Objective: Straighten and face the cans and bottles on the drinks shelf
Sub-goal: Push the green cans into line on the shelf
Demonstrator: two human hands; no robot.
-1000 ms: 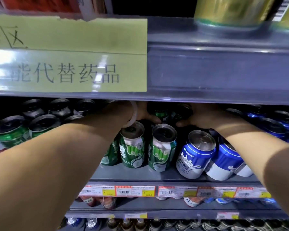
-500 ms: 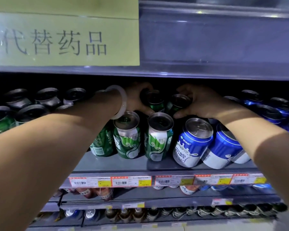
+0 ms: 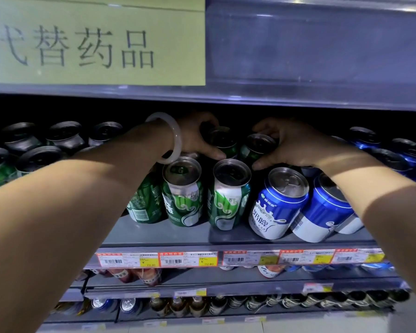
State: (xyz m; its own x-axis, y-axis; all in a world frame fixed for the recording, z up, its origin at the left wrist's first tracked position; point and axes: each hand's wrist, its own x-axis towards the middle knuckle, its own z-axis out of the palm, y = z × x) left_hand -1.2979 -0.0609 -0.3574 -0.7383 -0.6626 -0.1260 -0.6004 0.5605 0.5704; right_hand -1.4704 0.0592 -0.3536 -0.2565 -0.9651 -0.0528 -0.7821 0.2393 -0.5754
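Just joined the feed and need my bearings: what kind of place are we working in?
Most likely a shop's drinks aisle: rows of green cans and blue cans on tiered shelving, barcode price tags along the shelf edge, bottles below.

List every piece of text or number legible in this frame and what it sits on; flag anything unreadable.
"代替药品": yellow-green sign on the upper shelf edge; its left end is cut off.
"奶啤": blue and white can at the front.
"22.80": left price tag on the shelf rail.
"22.80": second price tag beside it.
Green cans: lettering too distorted to read.
Barcodes, small tag print, and tags on lower shelves: too small or blurred.
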